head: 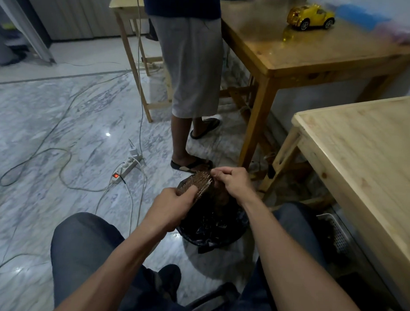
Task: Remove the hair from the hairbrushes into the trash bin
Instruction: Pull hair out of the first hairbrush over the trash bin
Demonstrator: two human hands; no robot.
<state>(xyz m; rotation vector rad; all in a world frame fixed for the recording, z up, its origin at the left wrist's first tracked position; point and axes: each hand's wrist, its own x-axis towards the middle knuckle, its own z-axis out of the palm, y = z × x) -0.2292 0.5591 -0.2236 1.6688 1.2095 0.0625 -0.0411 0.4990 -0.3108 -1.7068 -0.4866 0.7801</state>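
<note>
A brown paddle hairbrush with pale bristles is held bristle side up over the trash bin, which is lined with a black bag and sits on the floor between my knees. My left hand grips the brush at its near end. My right hand is at the brush's far right edge, thumb and fingers pinched together on the bristles. Any hair between those fingers is too fine to make out. A brownish clump lies inside the bin under the brush.
Another person in grey shorts and sandals stands just beyond the bin. A power strip and several cables lie on the marble floor at left. A pale wooden table is at right, with a white basket under it. A darker table holds a yellow toy car.
</note>
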